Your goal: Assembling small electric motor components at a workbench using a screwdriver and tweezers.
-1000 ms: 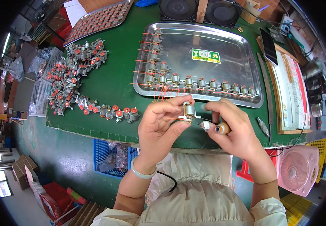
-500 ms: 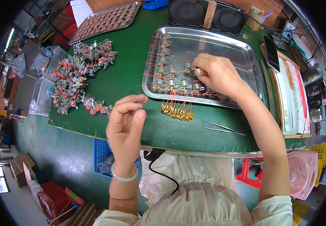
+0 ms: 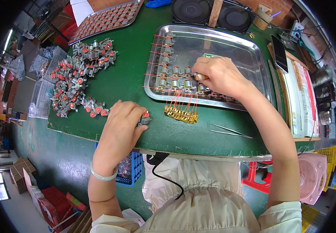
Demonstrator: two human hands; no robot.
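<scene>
On the green table point(image 3: 191, 143), my left hand point(image 3: 122, 122) is lowered over a small silver motor point(image 3: 145, 117) with a red top. Its thumb and forefinger close on the motor from either side; the other fingers are partly hidden. Above the metal tray point(image 3: 230, 42), my right hand point(image 3: 224, 77) pinches something small and orange-brown point(image 3: 198, 76), mostly covered by the fingers. Beside those fingertips, a motor point(image 3: 187, 70) stands among several motors lined up along the tray's left and front sides. Red wires with brass-coloured pieces point(image 3: 180, 114) hang over the tray's front rim.
Loose motors point(image 3: 73, 79) are heaped at the left. A filled tray point(image 3: 106, 21) lies at the far left, and black round-faced units point(image 3: 191, 11) stand at the back. Tweezers point(image 3: 230, 131) rest near the front edge. A phone point(image 3: 279, 54) is at the right.
My left hand has turned over and come down onto the motor beside it. My right hand has shifted slightly left, still pinched, and a green-and-white item shows behind it.
</scene>
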